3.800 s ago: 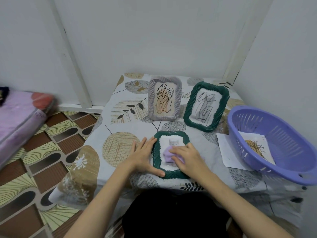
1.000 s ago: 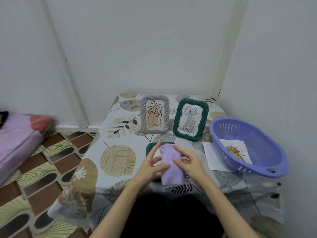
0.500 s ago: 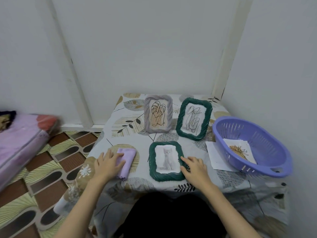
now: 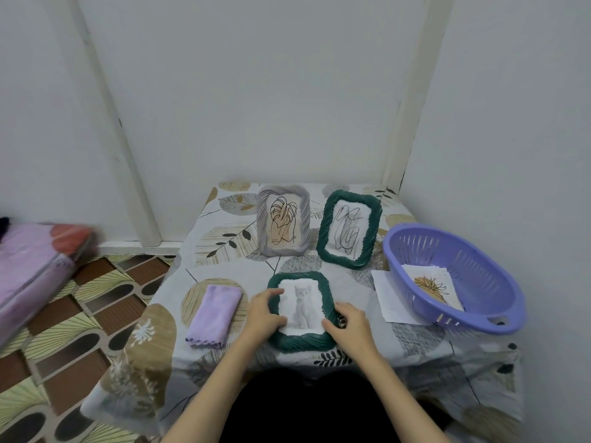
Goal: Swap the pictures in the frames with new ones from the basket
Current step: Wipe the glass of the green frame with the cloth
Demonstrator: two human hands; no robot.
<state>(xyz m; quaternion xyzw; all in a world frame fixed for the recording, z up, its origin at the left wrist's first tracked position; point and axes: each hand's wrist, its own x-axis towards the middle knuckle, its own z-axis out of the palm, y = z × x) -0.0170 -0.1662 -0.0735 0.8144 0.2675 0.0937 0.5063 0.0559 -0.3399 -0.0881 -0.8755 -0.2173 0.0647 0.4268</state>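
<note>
A small green frame (image 4: 295, 342) with a grey cat picture (image 4: 300, 306) lies flat near the table's front edge. My left hand (image 4: 263, 310) grips its left side, thumb over the rim. My right hand (image 4: 350, 324) grips its right side, fingers curled on the rim. Behind it stand a grey frame (image 4: 283, 220) and a larger green frame (image 4: 349, 230), each holding a line drawing. A purple basket (image 4: 454, 278) at the right holds a picture (image 4: 430, 284) with an orange-and-black drawing.
A folded lilac cloth (image 4: 215, 314) lies left of the flat frame. White paper (image 4: 388, 295) lies partly under the basket. The table (image 4: 224, 244) sits in a wall corner. A pink mattress (image 4: 35, 266) lies on the patterned floor at left.
My left hand left the lilac cloth lying on the table and moved right onto the flat frame's left side. My right hand now curls onto the frame's right rim.
</note>
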